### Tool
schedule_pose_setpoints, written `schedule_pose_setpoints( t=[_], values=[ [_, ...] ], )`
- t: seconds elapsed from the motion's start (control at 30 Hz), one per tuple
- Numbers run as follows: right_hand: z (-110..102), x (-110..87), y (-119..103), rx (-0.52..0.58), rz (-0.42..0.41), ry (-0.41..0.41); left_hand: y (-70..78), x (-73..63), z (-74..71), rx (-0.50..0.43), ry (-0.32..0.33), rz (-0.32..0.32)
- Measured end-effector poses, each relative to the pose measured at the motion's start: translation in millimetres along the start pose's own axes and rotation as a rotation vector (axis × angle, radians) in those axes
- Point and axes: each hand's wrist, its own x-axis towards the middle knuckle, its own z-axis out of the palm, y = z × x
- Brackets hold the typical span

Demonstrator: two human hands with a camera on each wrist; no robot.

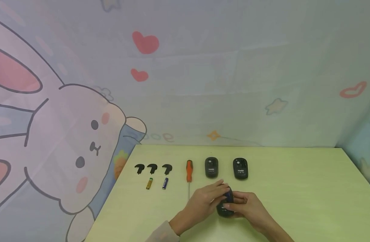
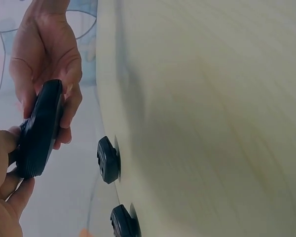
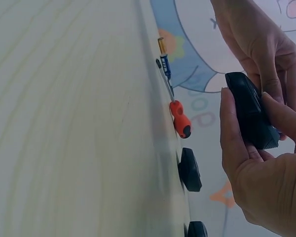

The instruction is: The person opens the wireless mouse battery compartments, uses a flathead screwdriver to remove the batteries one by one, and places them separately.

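Observation:
A black computer mouse (image 1: 225,211) is raised between both hands near the front of the table. My right hand (image 1: 252,208) grips its right side, thumb across the top face and fingers beneath, as the right wrist view shows too. From the left, my left hand (image 1: 203,200) reaches over the upper end of the mouse, its fingertips pinching at that end. A bluish patch shows on the mouse under those fingertips, partly hidden by them. In the left wrist view the mouse (image 2: 43,126) is seen edge-on, tilted.
Two more black mice, one left (image 1: 211,167) and one right (image 1: 240,168), lie behind the hands. To the left are an orange-handled screwdriver (image 1: 189,169), a gold battery (image 1: 149,184), a blue battery (image 1: 165,184) and three black hook-shaped pieces (image 1: 152,168). A printed cloth backdrop (image 1: 203,67) stands behind.

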Motion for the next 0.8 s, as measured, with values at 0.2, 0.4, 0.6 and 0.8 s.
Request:
schedule_pose_setpoints(
  t=[0.2, 0.4, 0.6, 0.8],
  values=[
    [-0.5, -0.1, 0.0, -0.005, 0.0, 0.014, 2.1, 1.3, 1.4, 0.028, 0.045, 0.02],
    [1.2, -1.0, 0.5, -0.001, 0.0, 0.007, 5.0, 3.9, 2.4, 0.007, 0.084, 0.007],
    [2.0, -0.6, -0.5, -0.008, -0.002, 0.001, 6.1, 7.5, -0.1, -0.181, 0.041, -0.16],
    [1.8, -0.6, -1.1, -0.006, 0.003, 0.01, 8.4, 13.1, -5.5, -0.29, -0.064, -0.303]
  ],
)
